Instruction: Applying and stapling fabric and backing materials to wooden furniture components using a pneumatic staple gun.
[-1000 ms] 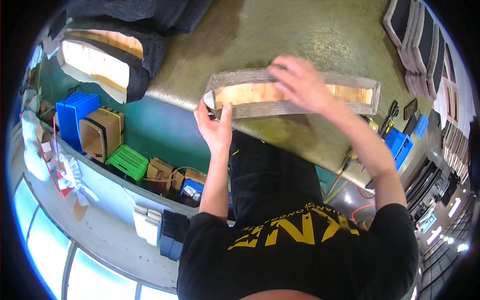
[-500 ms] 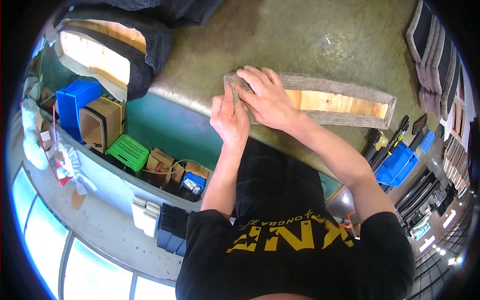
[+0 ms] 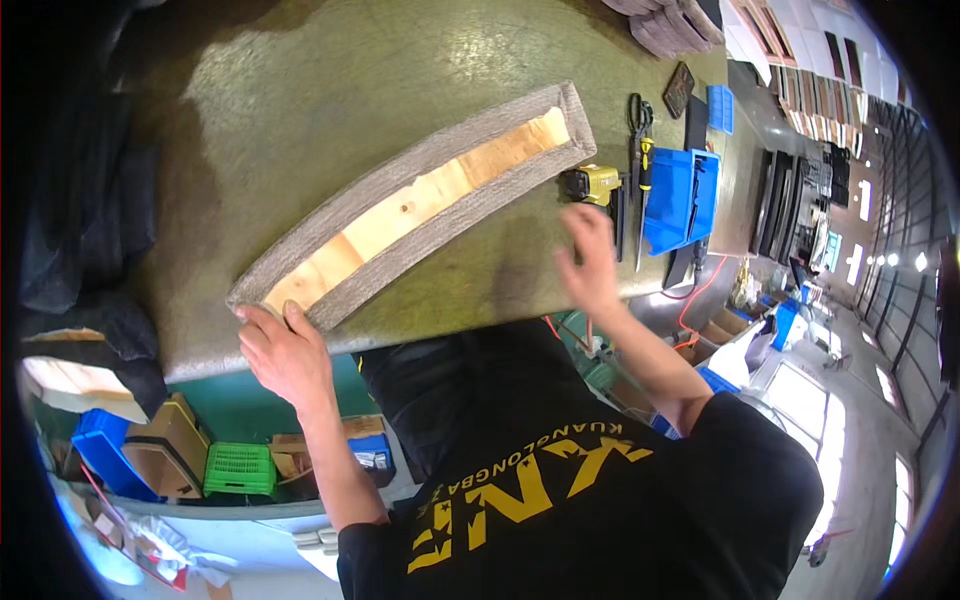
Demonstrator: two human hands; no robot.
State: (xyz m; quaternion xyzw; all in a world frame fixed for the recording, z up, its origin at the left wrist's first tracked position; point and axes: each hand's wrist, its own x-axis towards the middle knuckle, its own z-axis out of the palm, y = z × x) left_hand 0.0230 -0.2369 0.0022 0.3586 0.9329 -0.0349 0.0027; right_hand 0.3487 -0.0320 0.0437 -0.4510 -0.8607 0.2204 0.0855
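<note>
A long, slightly curved wooden panel [image 3: 405, 208] lies on the table, its edges wrapped in grey-brown fabric [image 3: 345, 212] and a strip of bare wood showing along the middle. At its near left end, my left hand [image 3: 285, 350] pinches the fabric-covered corner, the thumb on top. My right hand [image 3: 590, 262] is off the panel with fingers apart and nothing in them. Just beyond its fingertips lies a yellow and black staple gun [image 3: 597, 185], close to the panel's right end.
Right of the staple gun are black-handled scissors [image 3: 640, 118], a yellow-and-black-handled tool [image 3: 647, 165] and a blue bin [image 3: 668, 205]. A dark phone-like slab [image 3: 679, 88] lies farther back. Dark-covered pieces [image 3: 85, 210] sit at left; a green basket [image 3: 240, 470] stands below the table edge.
My right hand has left the panel and moved right toward the staple gun. My left hand stays at the panel's left end. The view has turned, and the panel now slants up to the right.
</note>
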